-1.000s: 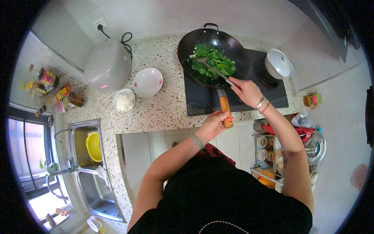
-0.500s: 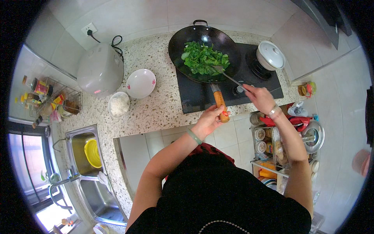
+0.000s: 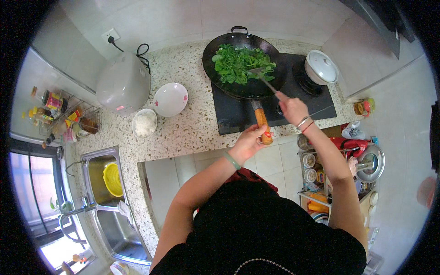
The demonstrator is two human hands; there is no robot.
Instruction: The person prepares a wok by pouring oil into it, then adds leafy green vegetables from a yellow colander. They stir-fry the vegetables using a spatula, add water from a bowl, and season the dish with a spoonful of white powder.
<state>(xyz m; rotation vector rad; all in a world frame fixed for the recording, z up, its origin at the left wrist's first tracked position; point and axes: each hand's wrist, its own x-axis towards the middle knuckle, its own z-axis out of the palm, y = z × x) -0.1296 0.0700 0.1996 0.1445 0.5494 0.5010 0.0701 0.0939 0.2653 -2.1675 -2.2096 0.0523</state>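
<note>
Wooden handle (image 3: 260, 117) held in left hand (image 3: 250, 141); right hand (image 3: 293, 110) grips spatula (image 3: 269, 85). Green leaves (image 3: 238, 63) lie in wok (image 3: 252, 90), ahead of both hands. Keep wok steady; slide spatula beneath leaves, turn inward.

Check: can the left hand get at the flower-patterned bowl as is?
Probably yes, but the left hand must first release the wok handle; nothing seems to block its way to the flower-patterned bowl.

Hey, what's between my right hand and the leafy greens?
The head view shows the metal spatula spanning that stretch, from your right hand over the near rim of the wok to the leafy greens.
</note>
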